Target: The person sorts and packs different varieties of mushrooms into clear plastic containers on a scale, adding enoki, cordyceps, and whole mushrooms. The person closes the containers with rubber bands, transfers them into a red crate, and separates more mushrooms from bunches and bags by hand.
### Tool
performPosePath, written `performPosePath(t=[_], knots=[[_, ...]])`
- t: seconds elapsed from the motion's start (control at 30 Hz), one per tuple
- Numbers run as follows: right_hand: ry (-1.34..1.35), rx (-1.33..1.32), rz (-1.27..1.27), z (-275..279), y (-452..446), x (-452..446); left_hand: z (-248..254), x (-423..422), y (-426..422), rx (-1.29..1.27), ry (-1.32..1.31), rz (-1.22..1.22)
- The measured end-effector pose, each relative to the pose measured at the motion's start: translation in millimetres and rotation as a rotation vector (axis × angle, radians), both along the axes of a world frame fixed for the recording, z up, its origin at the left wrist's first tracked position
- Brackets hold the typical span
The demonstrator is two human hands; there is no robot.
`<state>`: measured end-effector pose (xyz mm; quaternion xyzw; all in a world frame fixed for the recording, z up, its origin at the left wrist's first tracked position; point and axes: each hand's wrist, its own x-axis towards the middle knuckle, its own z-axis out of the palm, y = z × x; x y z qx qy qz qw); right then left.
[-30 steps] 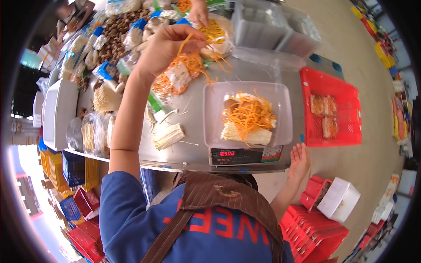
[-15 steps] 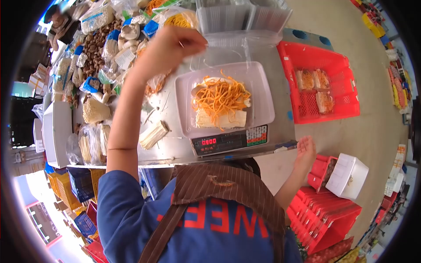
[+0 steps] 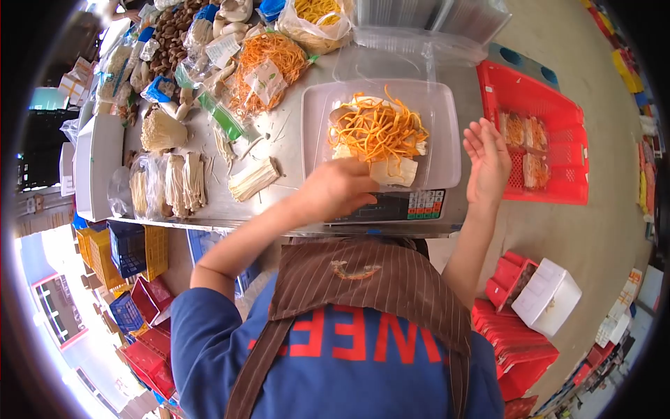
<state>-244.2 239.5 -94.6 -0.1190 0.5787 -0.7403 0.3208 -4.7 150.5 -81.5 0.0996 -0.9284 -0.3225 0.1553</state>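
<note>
My left hand (image 3: 336, 190) is at the front edge of a clear plastic tray (image 3: 449, 133), fingers curled inward beside the pale mushrooms; what they hold, if anything, is hidden. My right hand (image 3: 488, 157), fingers stretched out, is just off the tray's right side, holding nothing. In the tray, a tangled heap of orange thread-like cordyceps (image 3: 380, 129) lies over white mushroom pieces (image 3: 396, 172). The tray rests on a digital scale (image 3: 425, 204), whose display is behind my left hand. A bundle of enoki mushrooms (image 3: 252, 179) lies on the metal table to the left.
A bag of orange cordyceps (image 3: 269, 73) and a bag of yellow strands (image 3: 317, 21) lie at the back left. Clear plastic containers (image 3: 426, 17) are stacked behind the tray. A red crate (image 3: 541, 133) with several filled packs stands at right. Bagged enoki (image 3: 185, 185) lie farther left.
My left hand has come down from above the back left to the tray's front edge. My right hand has risen to the tray's right side. The view has shifted.
</note>
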Motion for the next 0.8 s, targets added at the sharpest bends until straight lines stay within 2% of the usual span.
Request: performPosePath(t=[0.07,0.17,0.2,0.27,0.33,0.4,0.53,0.63,0.67,0.7,0.73,0.77,0.8], knots=[[0.002,0.000,0.013,-4,-3,1,-17,-1,9,-0.021,0.051,0.062],[0.051,0.136,0.043,-12,-9,-6,-26,-2,7,-0.137,0.166,0.391],[0.047,0.130,0.049,-15,-17,-10,-27,-2,5,-0.144,0.162,0.396],[0.149,0.083,0.145,-21,-43,-17,-33,-1,1,-0.197,0.139,0.589],[0.141,0.087,0.237,-28,-71,-27,-35,-1,6,-0.202,0.137,0.613],[-0.005,0.152,0.344,-40,-97,-33,-33,-1,13,-0.080,0.146,0.686],[-0.209,0.152,0.439,-30,-110,-35,-13,4,28,-0.096,0.199,0.828],[-0.204,-0.160,0.321,-15,-92,-32,-11,23,32,-0.079,0.335,1.120],[-0.209,-0.249,0.361,-20,-77,-30,-14,31,34,0.076,0.298,1.267],[-0.213,-0.339,0.398,-24,-57,-25,-13,31,34,0.281,0.423,1.284],[-0.035,-0.159,0.433,-18,-30,-12,-12,30,32,0.487,0.549,1.282],[0.143,0.020,0.457,-11,-2,7,-13,31,31,0.674,0.517,1.274],[0.279,0.182,0.366,-20,18,31,-17,33,31,0.864,0.482,1.256]])
